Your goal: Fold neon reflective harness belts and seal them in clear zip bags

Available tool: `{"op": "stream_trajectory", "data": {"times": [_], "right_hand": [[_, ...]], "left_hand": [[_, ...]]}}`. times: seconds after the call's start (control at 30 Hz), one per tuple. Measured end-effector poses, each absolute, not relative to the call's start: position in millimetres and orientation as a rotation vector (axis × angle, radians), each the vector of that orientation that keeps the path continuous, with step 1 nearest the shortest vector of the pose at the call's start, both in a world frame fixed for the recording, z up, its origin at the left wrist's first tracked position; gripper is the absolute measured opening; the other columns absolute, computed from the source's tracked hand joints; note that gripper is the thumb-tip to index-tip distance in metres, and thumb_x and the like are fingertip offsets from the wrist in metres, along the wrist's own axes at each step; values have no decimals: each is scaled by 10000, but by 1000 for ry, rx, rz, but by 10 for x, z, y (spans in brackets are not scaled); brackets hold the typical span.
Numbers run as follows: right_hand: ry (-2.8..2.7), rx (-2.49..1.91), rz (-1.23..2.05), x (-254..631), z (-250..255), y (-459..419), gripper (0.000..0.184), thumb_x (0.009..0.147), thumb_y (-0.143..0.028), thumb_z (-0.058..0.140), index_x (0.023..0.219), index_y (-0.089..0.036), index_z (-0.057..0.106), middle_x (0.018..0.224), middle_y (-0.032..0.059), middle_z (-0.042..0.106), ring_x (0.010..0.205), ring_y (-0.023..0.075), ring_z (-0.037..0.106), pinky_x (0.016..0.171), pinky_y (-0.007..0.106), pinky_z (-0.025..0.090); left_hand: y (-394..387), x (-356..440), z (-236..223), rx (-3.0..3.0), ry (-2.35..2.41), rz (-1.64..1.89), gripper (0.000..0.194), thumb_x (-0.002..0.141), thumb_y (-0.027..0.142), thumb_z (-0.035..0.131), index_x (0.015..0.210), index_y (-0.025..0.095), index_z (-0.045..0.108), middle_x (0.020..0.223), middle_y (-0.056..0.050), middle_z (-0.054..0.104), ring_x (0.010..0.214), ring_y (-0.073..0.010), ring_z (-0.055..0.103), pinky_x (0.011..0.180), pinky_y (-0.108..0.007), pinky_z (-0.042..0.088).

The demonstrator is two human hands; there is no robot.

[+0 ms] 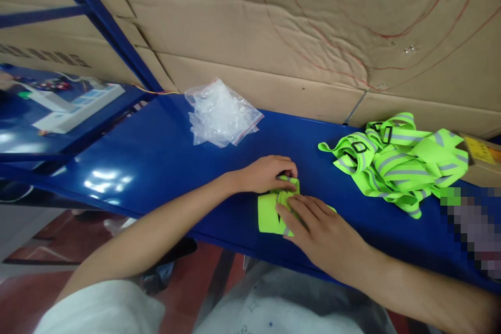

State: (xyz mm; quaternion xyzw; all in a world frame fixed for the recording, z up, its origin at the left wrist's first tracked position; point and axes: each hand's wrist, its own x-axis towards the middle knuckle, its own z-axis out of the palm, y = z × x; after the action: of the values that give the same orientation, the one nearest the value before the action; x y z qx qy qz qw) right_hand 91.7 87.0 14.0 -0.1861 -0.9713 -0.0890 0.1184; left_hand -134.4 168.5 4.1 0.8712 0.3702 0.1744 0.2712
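A folded neon-green reflective strap (269,215) lies on the blue table in front of me. My left hand (266,173) is closed at its far end, with curled fingers and thumb pinching a fold. From the right, my right hand (324,232) presses its fingers together over the folded layers and hides much of them. A dark bit, perhaps a buckle, shows beside the right fingertips. Farther right sits a tangled heap of similar green straps (410,162) with grey stripes and black buckles.
Clear zip bags (225,115) lie in a stack near the back of the blue table (156,167). Behind it stands a cardboard wall (235,21) with red lines. A blue frame post (113,26) rises at the left, beside another bench with a white power strip (78,109).
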Motion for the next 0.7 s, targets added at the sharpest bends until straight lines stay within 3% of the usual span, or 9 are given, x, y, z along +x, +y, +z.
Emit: {"op": "stream_trajectory", "data": {"times": [0.13,0.3,0.47,0.6,0.7], "right_hand": [[-2854,-635,127,901,295,1077,404,1016,-281,575,1382,-114,553,1225,171,708,1049,319,712,865,477,610],[-2827,-634,664,914,483,1412,445,1064,-380,495,1458,-173,524,1361,148,675,1222,285,672,1012,434,553],[-2766,-665,1055,882,544,1741,438,1055,-460,498,1413,-219,578,1286,88,724,1139,255,705,934,344,524],[-2784,-638,1212,816,584,1920,444,1048,-511,486,1341,-212,634,1136,51,758,961,217,716,788,285,495],[-2781,-636,1266,776,574,1988,443,1050,-521,466,1283,-197,659,1111,52,745,952,207,692,790,279,480]], "left_hand": [[1697,-1355,52,2319,977,483,141,934,320,678,967,185,692,941,-25,674,856,-154,621,759,-252,426],[1702,-1392,62,2298,912,494,115,896,157,595,948,186,694,921,-26,686,862,-168,619,771,-266,424],[1720,-1429,-23,2220,889,558,142,815,262,701,913,161,683,899,-45,706,842,-197,640,738,-276,420],[1769,-1489,20,2114,898,530,177,850,318,669,867,144,699,842,-42,723,780,-190,652,676,-260,436],[1767,-1644,225,2069,891,444,198,915,310,602,914,159,730,893,-41,752,812,-183,675,691,-246,465]]}}
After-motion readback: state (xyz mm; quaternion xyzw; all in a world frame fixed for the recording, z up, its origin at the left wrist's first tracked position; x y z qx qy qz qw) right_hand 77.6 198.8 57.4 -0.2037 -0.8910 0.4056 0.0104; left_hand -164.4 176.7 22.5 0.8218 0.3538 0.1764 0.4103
